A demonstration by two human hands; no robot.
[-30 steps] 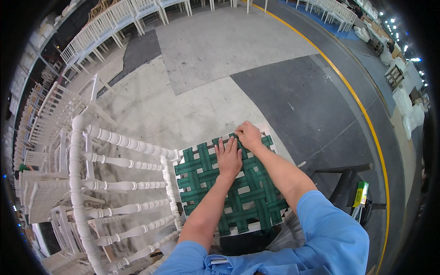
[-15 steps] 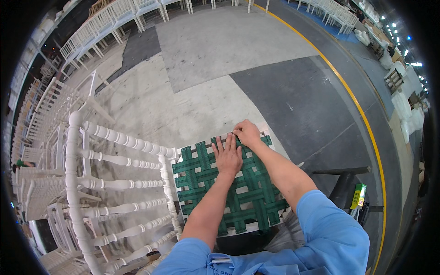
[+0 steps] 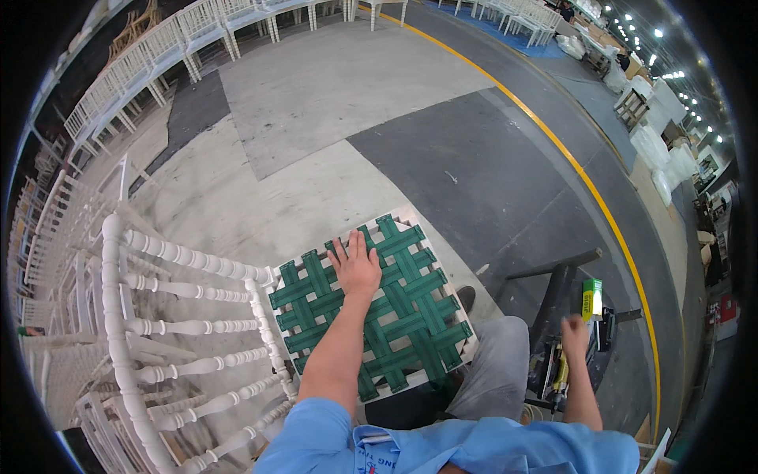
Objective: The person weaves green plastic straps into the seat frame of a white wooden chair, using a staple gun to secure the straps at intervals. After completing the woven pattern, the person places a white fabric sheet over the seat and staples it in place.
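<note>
Two hands of mine lie well apart, measured from the woven green seat (image 3: 410, 290) of the white chair. My left hand (image 3: 358, 272) is on the seat itself, palm down near its far edge, fingers straight and a little spread, pressing flat on the straps and gripping nothing. My right hand (image 3: 576, 336) is off to the right of the seat, past my grey-trousered knee (image 3: 499, 363), its fingers curled in; whether they have hold of anything, I cannot tell. It is much the nearer hand to the green-and-yellow box (image 3: 591, 300), also right of the seat, which lies just beyond my knuckles; touching or apart, I cannot judge. A yellow tool (image 3: 561, 371) sits between the seat and my right forearm, its long axis running roughly toward and away from me. From that right hand, the seat lies leftward, its turned chair back (image 3: 197, 328) at the seat's left side.
</note>
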